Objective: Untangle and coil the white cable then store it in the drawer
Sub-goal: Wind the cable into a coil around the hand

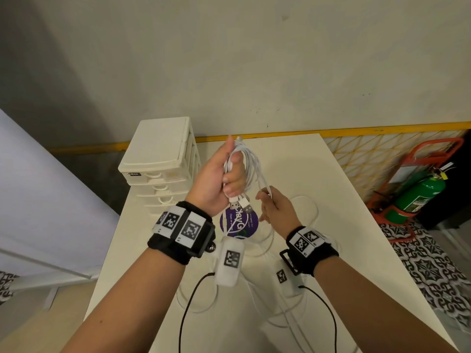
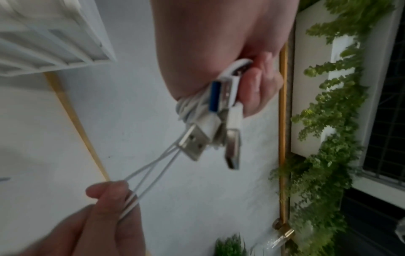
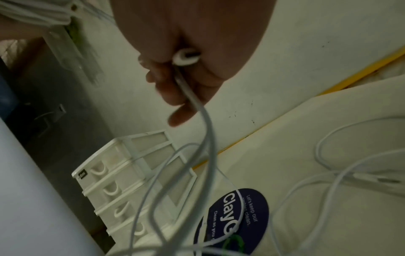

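Observation:
My left hand (image 1: 224,174) is raised above the table and grips a bundle of coiled white cable (image 1: 251,161). Its USB plugs (image 2: 197,143) stick out below the fist (image 2: 252,90). Just to its right and lower, my right hand (image 1: 274,207) pinches several white strands (image 2: 151,173) that run taut up to the bundle. From the right hand (image 3: 181,83) the white cable (image 3: 208,138) hangs down in loose loops to the table. The white drawer unit (image 1: 158,161) stands at the table's back left, its drawers (image 3: 114,190) closed.
More white cable loops (image 1: 305,207) lie on the white table (image 1: 344,200). A round dark blue sticker (image 1: 239,222) sits under my hands. A green extinguisher (image 1: 418,197) in a red stand is on the floor to the right. The wall is close behind the table.

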The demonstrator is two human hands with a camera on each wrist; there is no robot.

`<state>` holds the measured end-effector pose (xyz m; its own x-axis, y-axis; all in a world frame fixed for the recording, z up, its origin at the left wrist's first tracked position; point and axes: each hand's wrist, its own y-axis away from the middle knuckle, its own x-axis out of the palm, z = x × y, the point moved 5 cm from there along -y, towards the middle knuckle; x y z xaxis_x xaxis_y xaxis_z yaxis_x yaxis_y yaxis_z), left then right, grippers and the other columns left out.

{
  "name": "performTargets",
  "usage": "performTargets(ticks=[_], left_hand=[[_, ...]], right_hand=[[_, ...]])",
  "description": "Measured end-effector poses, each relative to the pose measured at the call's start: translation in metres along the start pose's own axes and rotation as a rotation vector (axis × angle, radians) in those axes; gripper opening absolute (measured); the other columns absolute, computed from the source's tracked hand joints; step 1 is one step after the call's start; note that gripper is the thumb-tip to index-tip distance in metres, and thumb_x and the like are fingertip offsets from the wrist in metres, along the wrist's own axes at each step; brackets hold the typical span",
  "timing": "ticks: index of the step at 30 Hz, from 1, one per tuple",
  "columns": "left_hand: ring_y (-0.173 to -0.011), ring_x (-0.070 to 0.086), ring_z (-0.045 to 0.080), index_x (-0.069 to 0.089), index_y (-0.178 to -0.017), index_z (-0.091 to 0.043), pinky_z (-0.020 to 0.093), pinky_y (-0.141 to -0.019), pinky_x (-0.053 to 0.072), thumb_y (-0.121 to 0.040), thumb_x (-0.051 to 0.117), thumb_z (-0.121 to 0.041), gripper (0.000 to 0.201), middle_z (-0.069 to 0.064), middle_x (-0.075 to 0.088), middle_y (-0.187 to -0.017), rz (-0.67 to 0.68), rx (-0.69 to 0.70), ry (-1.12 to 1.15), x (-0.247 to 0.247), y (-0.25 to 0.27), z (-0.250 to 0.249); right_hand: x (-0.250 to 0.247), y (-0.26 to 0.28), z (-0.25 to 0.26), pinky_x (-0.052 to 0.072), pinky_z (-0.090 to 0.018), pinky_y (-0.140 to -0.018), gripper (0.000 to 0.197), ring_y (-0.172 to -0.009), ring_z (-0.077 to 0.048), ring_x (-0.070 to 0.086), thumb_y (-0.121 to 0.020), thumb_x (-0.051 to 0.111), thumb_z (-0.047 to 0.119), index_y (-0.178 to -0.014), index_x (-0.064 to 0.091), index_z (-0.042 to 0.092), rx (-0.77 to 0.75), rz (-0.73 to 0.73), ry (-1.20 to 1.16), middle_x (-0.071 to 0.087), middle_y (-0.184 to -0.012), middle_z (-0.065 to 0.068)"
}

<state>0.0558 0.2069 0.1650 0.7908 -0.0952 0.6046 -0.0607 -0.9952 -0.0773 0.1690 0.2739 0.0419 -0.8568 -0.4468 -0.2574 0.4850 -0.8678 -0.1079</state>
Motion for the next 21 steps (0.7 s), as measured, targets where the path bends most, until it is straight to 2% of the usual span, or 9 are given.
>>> performTargets(ticks=[3,7,9,11,12,13,16,19,21], left_hand=[[-0.027,0.032,0.003,0.046,-0.065,-0.018,0.015,-0.029,0.027,-0.099,0.020,-0.047,0.052,-0.009,0.035,-0.035,-0.016,0.093,0.068,-0.006,-0.003,-0.010],[-0.028,0.032,0.002,0.048,-0.063,-0.018,0.015,-0.030,0.024,-0.097,0.017,-0.053,0.058,-0.009,0.035,-0.035,-0.086,0.228,0.190,-0.017,-0.005,-0.025],[-0.031,0.032,0.003,0.047,-0.066,-0.017,0.016,-0.033,0.025,-0.096,0.018,-0.055,0.056,-0.009,0.035,-0.038,-0.122,0.261,0.219,-0.022,-0.006,-0.028],[-0.035,0.033,0.005,0.045,-0.071,-0.017,0.017,-0.037,0.029,-0.097,0.018,-0.053,0.052,-0.008,0.037,-0.042,-0.147,0.292,0.213,-0.025,-0.007,-0.028],[-0.037,0.033,0.006,0.043,-0.073,-0.016,0.018,-0.040,0.031,-0.098,0.019,-0.051,0.049,-0.008,0.038,-0.045,-0.169,0.307,0.210,-0.027,-0.007,-0.027],[-0.040,0.034,0.008,0.043,-0.074,-0.016,0.019,-0.044,0.032,-0.099,0.020,-0.048,0.046,-0.007,0.039,-0.048,-0.203,0.322,0.205,-0.029,-0.008,-0.026],[-0.047,0.037,0.010,0.043,-0.076,-0.016,0.021,-0.050,0.035,-0.101,0.023,-0.041,0.041,-0.006,0.041,-0.054,-0.337,0.377,0.129,-0.040,-0.007,-0.023],[-0.049,0.039,0.012,0.043,-0.071,-0.016,0.023,-0.051,0.035,-0.102,0.026,-0.035,0.040,-0.005,0.043,-0.056,-0.472,0.415,-0.090,-0.051,-0.005,-0.018],[-0.050,0.039,0.012,0.042,-0.066,-0.017,0.025,-0.051,0.036,-0.102,0.028,-0.031,0.041,-0.004,0.042,-0.058,-0.560,0.437,-0.314,-0.056,-0.003,-0.016]], right_hand=[[-0.002,0.002,0.003,0.039,-0.024,-0.053,0.010,-0.044,-0.003,0.041,-0.091,0.048,0.032,-0.086,0.053,0.026,-0.026,-0.032,0.040,0.046,-0.057,0.008],[-0.010,0.008,0.004,0.038,-0.009,-0.058,0.029,-0.058,0.002,0.049,-0.092,0.042,0.034,-0.113,0.057,0.019,-0.147,-0.118,0.123,0.054,-0.068,0.015],[-0.007,0.008,0.006,0.042,-0.010,-0.071,0.029,-0.069,0.007,0.055,-0.096,0.042,0.030,-0.116,0.060,0.019,-0.160,-0.074,0.157,0.065,-0.084,0.013],[0.005,0.007,0.012,0.047,-0.021,-0.080,0.033,-0.080,0.005,0.060,-0.096,0.041,0.036,-0.119,0.060,0.021,-0.150,0.108,0.292,0.071,-0.102,0.004],[0.012,0.008,0.014,0.048,-0.027,-0.081,0.035,-0.082,-0.005,0.063,-0.095,0.041,0.039,-0.122,0.058,0.022,-0.148,0.213,0.389,0.071,-0.100,0.000],[0.019,0.009,0.016,0.047,-0.031,-0.078,0.035,-0.079,-0.013,0.061,-0.095,0.043,0.039,-0.123,0.057,0.023,-0.154,0.301,0.488,0.070,-0.090,-0.001],[0.031,0.014,0.020,0.042,-0.036,-0.064,0.026,-0.063,-0.021,0.048,-0.094,0.046,0.030,-0.113,0.060,0.018,-0.200,0.417,0.640,0.051,-0.064,0.000],[0.036,0.017,0.028,0.039,-0.035,-0.060,0.020,-0.060,-0.025,0.048,-0.093,0.047,0.023,-0.093,0.060,0.007,-0.219,0.454,0.616,0.051,-0.061,-0.006],[0.037,0.017,0.037,0.041,-0.035,-0.060,0.020,-0.062,-0.025,0.053,-0.091,0.048,0.020,-0.096,0.063,0.007,-0.245,0.456,0.604,0.057,-0.066,-0.010]])
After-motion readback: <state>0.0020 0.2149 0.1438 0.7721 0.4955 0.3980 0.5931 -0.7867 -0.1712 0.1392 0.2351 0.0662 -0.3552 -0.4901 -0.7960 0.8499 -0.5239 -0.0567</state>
